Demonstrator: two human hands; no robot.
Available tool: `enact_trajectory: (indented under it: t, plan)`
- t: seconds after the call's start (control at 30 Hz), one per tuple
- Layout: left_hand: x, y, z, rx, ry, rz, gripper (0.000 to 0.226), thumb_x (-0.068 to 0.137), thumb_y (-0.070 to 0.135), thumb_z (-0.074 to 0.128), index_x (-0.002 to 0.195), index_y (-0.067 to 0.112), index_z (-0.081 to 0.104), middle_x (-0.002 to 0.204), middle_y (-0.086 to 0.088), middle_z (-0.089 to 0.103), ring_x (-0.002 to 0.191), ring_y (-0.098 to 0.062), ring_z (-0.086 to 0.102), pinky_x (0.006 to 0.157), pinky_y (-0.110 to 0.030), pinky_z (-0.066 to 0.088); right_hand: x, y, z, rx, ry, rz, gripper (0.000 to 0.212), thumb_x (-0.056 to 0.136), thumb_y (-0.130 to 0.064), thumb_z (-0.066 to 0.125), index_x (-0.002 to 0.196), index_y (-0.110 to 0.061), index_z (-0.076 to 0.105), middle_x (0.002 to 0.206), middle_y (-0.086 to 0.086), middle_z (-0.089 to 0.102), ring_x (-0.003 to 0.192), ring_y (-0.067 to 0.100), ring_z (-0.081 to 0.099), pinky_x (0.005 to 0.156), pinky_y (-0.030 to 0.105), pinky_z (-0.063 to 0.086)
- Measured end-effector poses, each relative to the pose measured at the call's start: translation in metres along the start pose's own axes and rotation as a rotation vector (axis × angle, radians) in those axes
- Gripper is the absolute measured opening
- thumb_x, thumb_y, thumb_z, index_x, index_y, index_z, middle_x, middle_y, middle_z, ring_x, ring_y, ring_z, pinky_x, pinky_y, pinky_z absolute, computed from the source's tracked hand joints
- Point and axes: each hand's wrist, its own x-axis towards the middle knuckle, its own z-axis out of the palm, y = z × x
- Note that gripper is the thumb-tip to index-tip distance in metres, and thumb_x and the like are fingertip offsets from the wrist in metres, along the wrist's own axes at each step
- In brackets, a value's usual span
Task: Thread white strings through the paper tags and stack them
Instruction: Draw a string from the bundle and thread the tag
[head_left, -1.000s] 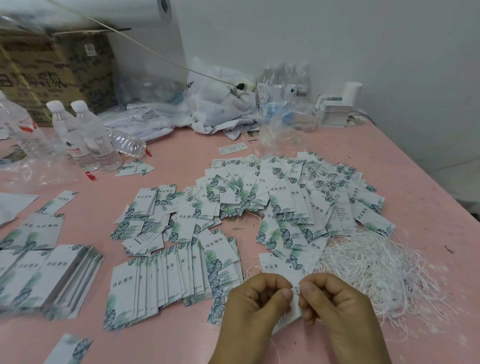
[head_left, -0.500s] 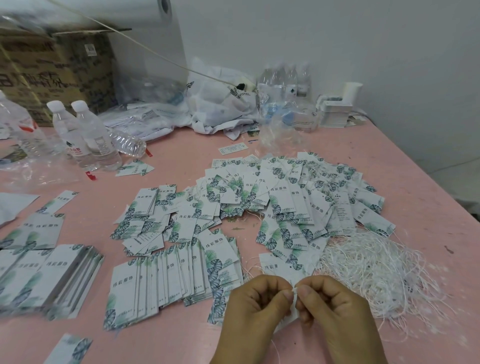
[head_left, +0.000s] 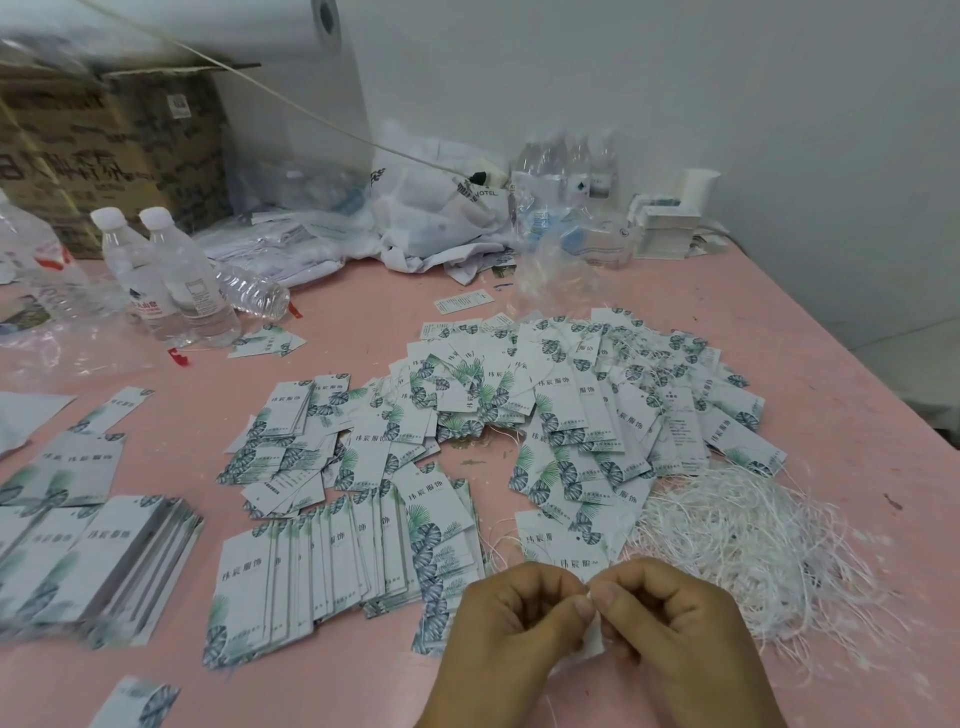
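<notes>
Left hand (head_left: 511, 616): low centre of the frame, fingers curled, its grip clamped thumb-to-forefinger on the edge of one paper tag (head_left: 593, 640), probably to steady the hole end.
Right hand (head_left: 667, 618): knuckle to knuckle with the left, fingers curled, its grip also pinching at the tag's top edge; likely feeding a string end, though the string itself is too fine to make out there.
Held tag: raised just above the pink tabletop (head_left: 363, 322), mostly hidden between the two hands.
White strings (head_left: 737, 540): loose heap just right of the hands, near for the right hand to draw from.
Fanned tags (head_left: 311, 577): a row at lower centre-left, just beside the left hand.
Scattered tags (head_left: 571, 405): spread across mid-frame, some with strings showing.
Stacks (head_left: 104, 561): at the left edge, well apart.
Step, as I judge: threading under way.
</notes>
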Motion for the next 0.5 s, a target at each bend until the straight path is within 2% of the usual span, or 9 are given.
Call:
enact_trajectory:
  t: [0.17, 0.27, 0.4, 0.5]
  plan:
    - [0.000, -0.005, -0.001, 0.003, 0.006, 0.018, 0.005, 0.072, 0.025, 0.074, 0.071, 0.021, 0.074, 0.057, -0.002, 0.063, 0.057, -0.015, 0.053, 0.058, -0.024, 0.042, -0.003, -0.001, 0.001, -0.046, 0.032, -0.041, 0.029, 0.078, 0.004, 0.073, 0.064, -0.021, 0.075, 0.053, 0.010, 0.064, 0.046, 0.006, 0.052, 0.047, 0.015, 0.043]
    - [0.001, -0.008, -0.002, -0.013, 0.015, 0.050, 0.013, 0.067, 0.032, 0.074, 0.070, 0.020, 0.073, 0.057, -0.003, 0.062, 0.056, -0.015, 0.051, 0.057, -0.023, 0.040, -0.005, -0.001, 0.002, -0.063, 0.025, -0.088, 0.032, 0.077, 0.004, 0.074, 0.064, -0.025, 0.076, 0.058, 0.013, 0.066, 0.050, 0.007, 0.056, 0.051, 0.014, 0.046]
    - [0.005, -0.009, -0.008, -0.090, 0.021, 0.109, 0.018, 0.061, 0.033, 0.076, 0.067, 0.016, 0.074, 0.059, -0.005, 0.065, 0.056, -0.012, 0.054, 0.056, -0.019, 0.043, -0.003, 0.002, 0.002, -0.016, 0.128, -0.125, 0.037, 0.085, 0.004, 0.063, 0.081, -0.031, 0.076, 0.069, 0.007, 0.070, 0.056, 0.007, 0.061, 0.055, 0.015, 0.049]
    - [0.012, -0.011, -0.015, -0.306, 0.001, 0.131, 0.020, 0.059, 0.030, 0.084, 0.066, 0.015, 0.073, 0.063, -0.008, 0.065, 0.056, -0.014, 0.056, 0.057, -0.021, 0.046, 0.001, 0.006, -0.003, -0.034, 0.154, -0.094, 0.049, 0.087, 0.012, 0.057, 0.094, -0.033, 0.074, 0.089, 0.000, 0.073, 0.079, 0.009, 0.067, 0.072, 0.016, 0.052]
